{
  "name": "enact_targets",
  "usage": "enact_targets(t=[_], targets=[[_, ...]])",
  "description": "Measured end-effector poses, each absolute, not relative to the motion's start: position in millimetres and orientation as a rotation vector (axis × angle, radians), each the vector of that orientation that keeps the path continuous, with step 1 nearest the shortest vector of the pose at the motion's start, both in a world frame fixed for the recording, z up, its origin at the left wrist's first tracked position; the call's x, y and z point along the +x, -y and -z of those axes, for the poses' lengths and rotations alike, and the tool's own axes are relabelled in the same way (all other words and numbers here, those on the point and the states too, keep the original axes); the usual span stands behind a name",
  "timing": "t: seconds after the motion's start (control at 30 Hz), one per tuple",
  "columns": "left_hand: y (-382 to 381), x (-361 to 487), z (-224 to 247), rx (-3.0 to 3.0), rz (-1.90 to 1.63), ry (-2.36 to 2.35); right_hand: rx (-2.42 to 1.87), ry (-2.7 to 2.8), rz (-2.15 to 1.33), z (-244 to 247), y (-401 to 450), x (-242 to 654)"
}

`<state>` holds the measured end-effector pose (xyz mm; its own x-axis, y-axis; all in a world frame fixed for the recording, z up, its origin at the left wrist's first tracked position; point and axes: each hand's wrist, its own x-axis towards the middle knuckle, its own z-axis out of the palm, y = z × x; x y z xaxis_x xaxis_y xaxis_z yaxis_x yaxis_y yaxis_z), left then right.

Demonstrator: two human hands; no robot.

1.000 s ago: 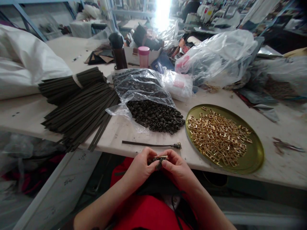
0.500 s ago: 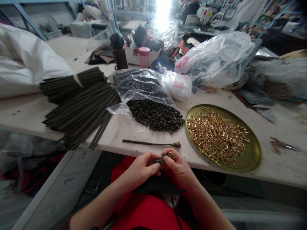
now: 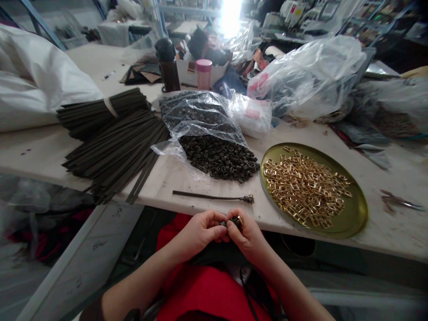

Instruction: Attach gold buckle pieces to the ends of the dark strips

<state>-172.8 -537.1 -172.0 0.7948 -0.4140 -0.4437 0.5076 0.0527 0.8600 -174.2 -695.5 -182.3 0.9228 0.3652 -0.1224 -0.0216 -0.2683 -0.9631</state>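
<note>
Workbench [image 3: 163, 183] edge: dark strap-like piece [image 3: 236, 221] btwn my hands

Left hand [image 3: 206, 228] and right hand [image 3: 246, 229] are together near the edge, thumbs and fingers pinching this piece, mostly hidden, w/ gold glint. Prob. light, bendable but springy; metal bit hard, maybe slippery. Better grip: dark part, close to metal. Similar strip w/ buckle [image 3: 214, 196] lies on bench, just beyond.

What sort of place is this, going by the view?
Probably a workshop making leather or fabric goods: a fan of dark strips, a round tray of gold metal frames, and what looks like a sewing machine behind.
</note>
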Motion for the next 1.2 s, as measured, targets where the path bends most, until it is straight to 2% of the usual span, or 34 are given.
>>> enact_targets(t=[0.2,0.47,0.77,0.93,1.07,1.2], targets=[[529.2,-168.7,164.8,1.615,0.918,-0.012,-1.902,0.337,-0.277,181.9,697.6,-177.3],[534.2,-168.8,165.9,1.817,0.760,0.160,-1.946,0.465,-0.285,184.7,702.7,-175.8],[528.3,-168.3,152.6,1.899,0.678,0.168,-1.459,0.063,-0.558,181.7,714.9,-171.8],[529.4,-172.8,149.3,1.934,0.668,0.150,-1.329,-0.030,-0.550,176.6,712.9,-170.4],[529.9,-173.8,147.3,1.894,0.684,0.112,-1.366,-0.003,-0.506,178.4,706.1,-173.6],[531.3,-173.8,148.7,1.893,0.653,0.090,-1.623,0.058,-0.344,183.3,700.7,-177.4]])
